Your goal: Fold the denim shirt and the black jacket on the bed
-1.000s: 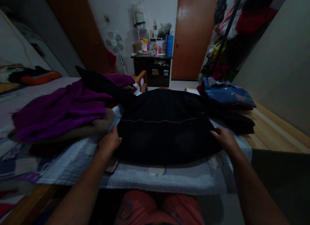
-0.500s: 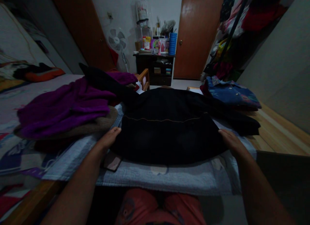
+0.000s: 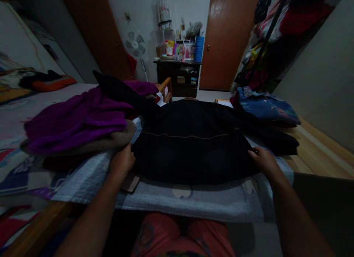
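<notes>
A black long-sleeved garment [image 3: 190, 157] is spread out in front of me, with a thin tan line running across it. My left hand [image 3: 123, 161] is closed on its left edge, and my right hand [image 3: 262, 160] pinches the right edge. One sleeve lies over the purple clothing at the left; the other stretches out to the right. Beneath the garment is a light blue patterned cloth [image 3: 215, 205]. A phone-like flat object [image 3: 131, 183] lies on that cloth beside my left wrist, partly covered.
Purple fleece clothing [image 3: 80, 120] is heaped at the left on a brownish piece. A folded blue denim garment [image 3: 268, 104] tops a stack at the right, near a wooden surface [image 3: 323, 150]. Farther back are a white fan [image 3: 136, 45] and a dark cabinet [image 3: 177, 78].
My left hand has shifted its hold on the garment's left edge, its fingers now curled more tightly. The garment's left edge has spread slightly outward. My right hand stays at the right edge.
</notes>
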The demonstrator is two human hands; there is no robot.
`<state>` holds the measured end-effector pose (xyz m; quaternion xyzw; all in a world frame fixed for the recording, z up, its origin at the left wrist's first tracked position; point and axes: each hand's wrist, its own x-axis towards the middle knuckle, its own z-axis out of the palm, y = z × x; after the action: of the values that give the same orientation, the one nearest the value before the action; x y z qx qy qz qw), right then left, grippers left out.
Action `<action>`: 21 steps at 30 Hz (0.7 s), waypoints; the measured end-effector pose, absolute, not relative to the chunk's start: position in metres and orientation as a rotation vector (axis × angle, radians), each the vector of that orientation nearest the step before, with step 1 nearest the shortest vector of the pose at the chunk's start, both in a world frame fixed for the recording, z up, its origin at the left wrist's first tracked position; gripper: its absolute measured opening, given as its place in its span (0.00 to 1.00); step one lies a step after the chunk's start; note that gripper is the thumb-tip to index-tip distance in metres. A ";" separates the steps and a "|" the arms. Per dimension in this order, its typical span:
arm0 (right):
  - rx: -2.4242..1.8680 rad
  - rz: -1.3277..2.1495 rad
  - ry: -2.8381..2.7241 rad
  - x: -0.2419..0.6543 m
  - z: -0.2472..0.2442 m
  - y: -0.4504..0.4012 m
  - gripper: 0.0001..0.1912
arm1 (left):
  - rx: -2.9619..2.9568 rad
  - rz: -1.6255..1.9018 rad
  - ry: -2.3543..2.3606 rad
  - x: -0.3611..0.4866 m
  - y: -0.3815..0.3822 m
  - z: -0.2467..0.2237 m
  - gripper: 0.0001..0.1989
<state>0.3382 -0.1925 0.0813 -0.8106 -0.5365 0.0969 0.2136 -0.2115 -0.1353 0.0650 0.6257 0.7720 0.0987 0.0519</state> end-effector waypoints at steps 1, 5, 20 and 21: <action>-2.253 0.277 -1.491 0.339 0.081 -0.193 0.17 | 1.892 0.266 2.356 -0.211 -0.137 0.066 0.22; -2.123 0.550 -1.464 0.342 0.084 -0.197 0.19 | 1.775 0.438 2.271 -0.218 -0.132 0.065 0.21; -1.985 0.425 -1.471 0.315 0.115 -0.193 0.19 | 1.931 0.858 1.947 -0.194 -0.141 0.090 0.18; -1.974 0.419 -1.473 0.312 0.117 -0.193 0.19 | 2.029 0.852 1.958 -0.191 -0.143 0.094 0.17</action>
<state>0.3125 -0.1926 0.1167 -0.7496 -0.5593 0.1590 0.3161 -0.1907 -0.1432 0.0939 0.6856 0.6614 0.2879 0.0979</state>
